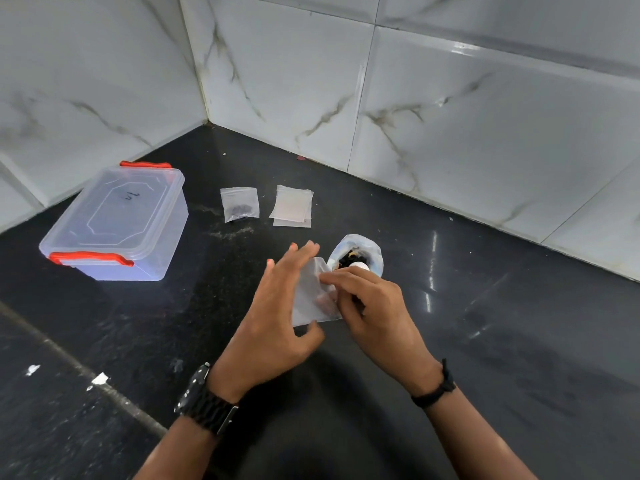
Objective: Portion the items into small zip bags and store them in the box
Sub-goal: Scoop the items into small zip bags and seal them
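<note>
Left hand [277,313]: fingers nearly straight and spread, palm laid against the left face of the small zip bag, thumb curled under its lower edge – it supports and grips the bag
Right hand [372,303]: fingers bent, fingertips pinching the bag's upper right edge
Small zip bag [313,299]: clear, held upright between both hands above the black counter [519,341]; something small and dark shows faintly through the plastic, too blurred to name
Open pouch [356,252]: just beyond the right hand's fingertips, mouth rolled wide, dark pieces inside with a white round object among them
Filled bag [240,204]: lies flat beyond the left hand, a small dark heap in its lower part
Empty bags [291,206]: a thin stack, just right of the filled bag, beyond both hands
Box [116,223]: clear plastic, lid on, red clasps at near and far ends – well to the left of the left hand
Writing: a dark handwritten scrawl on the box lid, not legible; no brand can be read anywhere
Wrists: dark watch on the left, dark band on the right
</note>
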